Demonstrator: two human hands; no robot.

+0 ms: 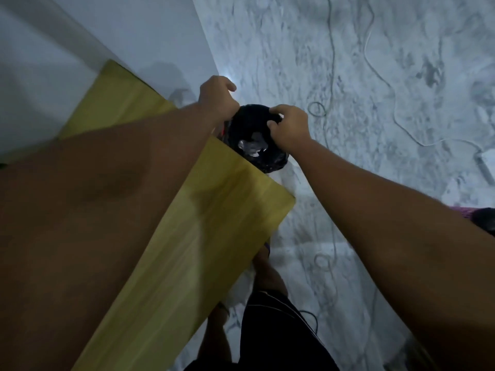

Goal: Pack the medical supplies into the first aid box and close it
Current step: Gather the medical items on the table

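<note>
A black plastic bag (254, 137) hangs past the far edge of a yellow-green table (214, 210), above the marble floor. Something pale and shiny (253, 147) shows inside its open mouth. My left hand (218, 99) is closed on the bag's left rim. My right hand (289, 127) pinches the bag's right rim between thumb and fingers. No first aid box or loose medical supply is in sight. The frame is dim and slightly blurred.
A white wall (120, 36) rises behind the table at the left. White cables (375, 62) trail over the grey marble floor (375, 129). My legs in dark shorts (273, 330) stand below the table's right corner. A purple and dark object (479, 219) sits at the right edge.
</note>
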